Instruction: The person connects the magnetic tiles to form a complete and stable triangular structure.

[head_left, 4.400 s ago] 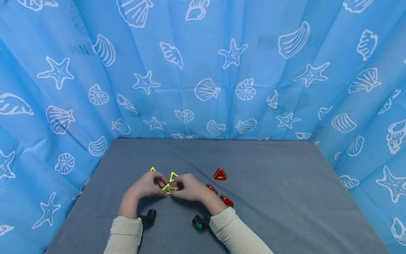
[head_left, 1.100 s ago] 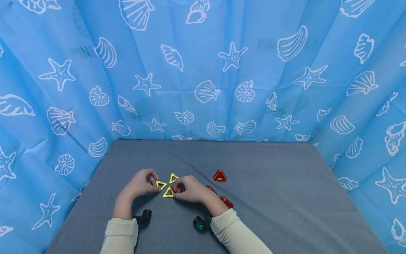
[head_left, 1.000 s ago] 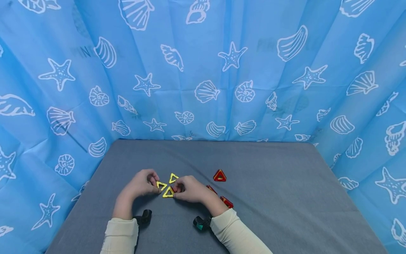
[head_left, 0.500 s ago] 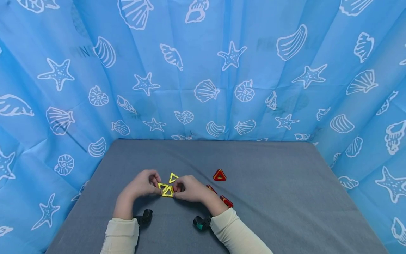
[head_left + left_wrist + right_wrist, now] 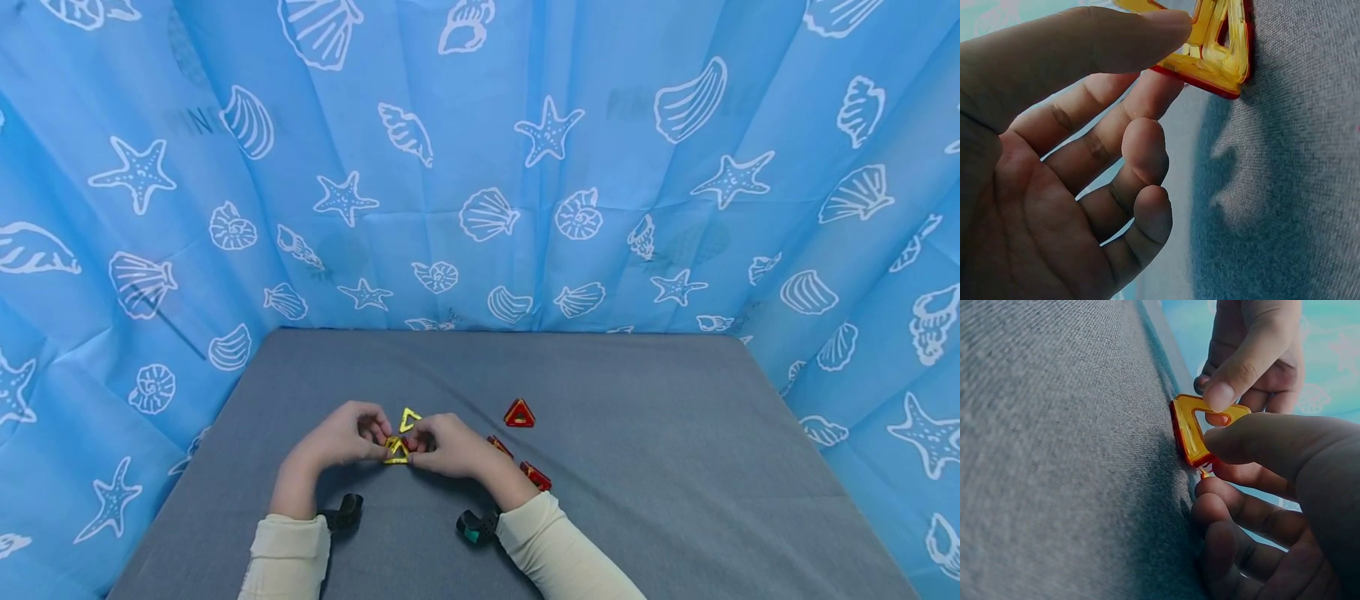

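Note:
My left hand (image 5: 348,437) and right hand (image 5: 450,446) meet over the left part of the table. Between them is a small cluster of yellow triangular magnetic tiles (image 5: 395,462) with red edging. The left thumb and fingers pinch one yellow triangle tile (image 5: 1175,59) in the left wrist view, tilted against the others. From the other side, the right thumb and fingers pinch the cluster's yellow-and-red edge (image 5: 1192,440). How many tiles are layered there is hidden by the fingers. Just behind the hands lies another yellow triangle tile (image 5: 406,418).
Right of the hands lie a red triangle piece (image 5: 528,410), a second red piece (image 5: 536,477) and one partly hidden by the right arm (image 5: 501,446). A grey cloth covers the table (image 5: 637,458). Blue shell-print curtains (image 5: 480,167) hang around it.
The left hand has moved right, bringing its yellow tile against the one in the right hand; side by side earlier, the tiles now overlap. The right hand has stayed nearly still.

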Demonstrator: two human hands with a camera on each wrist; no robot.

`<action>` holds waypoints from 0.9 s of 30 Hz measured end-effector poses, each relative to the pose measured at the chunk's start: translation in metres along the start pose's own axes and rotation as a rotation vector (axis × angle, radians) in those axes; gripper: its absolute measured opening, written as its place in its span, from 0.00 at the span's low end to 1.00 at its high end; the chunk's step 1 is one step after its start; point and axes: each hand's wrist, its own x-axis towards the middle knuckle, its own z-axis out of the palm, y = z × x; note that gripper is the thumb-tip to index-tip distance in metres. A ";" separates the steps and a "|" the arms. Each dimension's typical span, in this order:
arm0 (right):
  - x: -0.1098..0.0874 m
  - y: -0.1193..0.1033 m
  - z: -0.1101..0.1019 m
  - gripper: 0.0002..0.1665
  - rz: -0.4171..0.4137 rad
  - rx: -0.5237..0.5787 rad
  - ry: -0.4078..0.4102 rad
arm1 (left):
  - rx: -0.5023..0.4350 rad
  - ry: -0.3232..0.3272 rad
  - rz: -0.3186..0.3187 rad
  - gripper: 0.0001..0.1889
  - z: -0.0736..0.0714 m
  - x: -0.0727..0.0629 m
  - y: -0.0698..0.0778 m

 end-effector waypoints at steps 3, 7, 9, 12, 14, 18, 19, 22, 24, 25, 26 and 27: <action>0.000 0.000 0.000 0.02 -0.008 -0.009 0.005 | -0.008 -0.014 0.019 0.12 0.001 0.000 0.001; 0.000 0.000 0.001 0.03 -0.014 -0.011 0.008 | -0.017 -0.023 0.034 0.12 0.002 0.001 0.002; 0.000 0.000 0.001 0.02 -0.016 -0.007 0.010 | -0.019 -0.024 0.038 0.11 0.002 0.001 0.002; 0.000 0.000 0.001 0.02 -0.020 -0.001 0.014 | -0.027 -0.032 0.040 0.11 0.001 0.000 0.003; 0.001 0.001 0.001 0.02 -0.022 0.000 0.015 | -0.030 -0.041 0.043 0.11 0.001 0.000 0.003; 0.001 0.003 0.001 0.02 -0.024 0.005 0.020 | -0.031 -0.059 0.054 0.10 0.000 -0.001 0.002; 0.001 0.003 0.002 0.03 -0.023 0.005 0.022 | -0.025 -0.061 0.053 0.09 0.000 -0.001 0.002; 0.001 0.004 0.002 0.02 -0.022 -0.002 0.032 | -0.008 -0.060 0.054 0.09 -0.001 -0.001 0.000; 0.001 0.004 0.002 0.02 -0.020 -0.011 0.039 | 0.009 -0.054 0.051 0.09 -0.003 -0.002 -0.002; 0.001 0.004 0.002 0.02 -0.017 -0.016 0.042 | 0.014 -0.051 0.050 0.09 -0.003 -0.002 -0.002; 0.001 0.004 0.002 0.02 -0.017 -0.020 0.046 | 0.017 -0.050 0.050 0.09 -0.003 -0.002 -0.002; 0.001 0.004 0.002 0.04 -0.016 -0.027 0.052 | 0.018 -0.048 0.048 0.09 -0.004 -0.003 -0.002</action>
